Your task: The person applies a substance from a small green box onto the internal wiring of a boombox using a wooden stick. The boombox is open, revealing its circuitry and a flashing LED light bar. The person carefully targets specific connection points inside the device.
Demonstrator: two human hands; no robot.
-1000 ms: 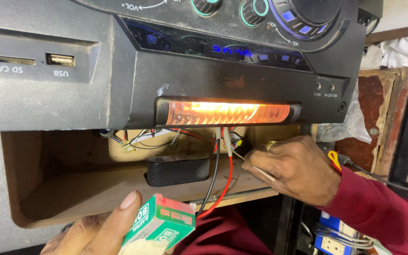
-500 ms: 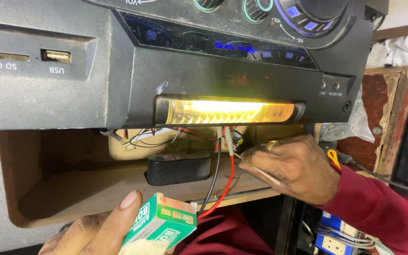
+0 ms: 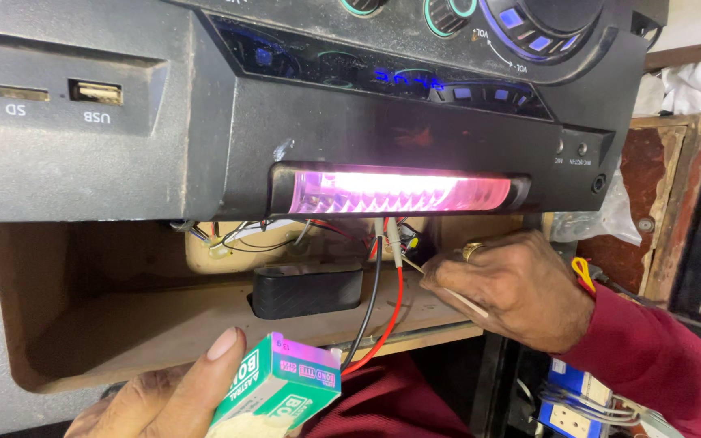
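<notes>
Your right hand (image 3: 517,296) is pinched shut on a thin white stick (image 3: 448,288), whose long axis slants up and left from your fingers to its tip, touching the wires (image 3: 389,243) hanging just below the glowing pink strip (image 3: 403,193). Your left hand (image 3: 164,397), lower and left, well apart from them, is closed around a green box (image 3: 277,393), thumb on its side.

The left hand (image 3: 164,397) holds a small green and white carton (image 3: 277,393), thumb pressed on its edge. The right hand (image 3: 517,288), a ring on one finger, pinches a thin white stick (image 3: 448,288) near the red wire (image 3: 395,312) and black wire (image 3: 371,304) hanging below the audio unit's (image 3: 164,154) pink-lit strip (image 3: 403,193). A black ribbed block (image 3: 306,288) sits on the wooden shelf (image 3: 148,324).
</notes>
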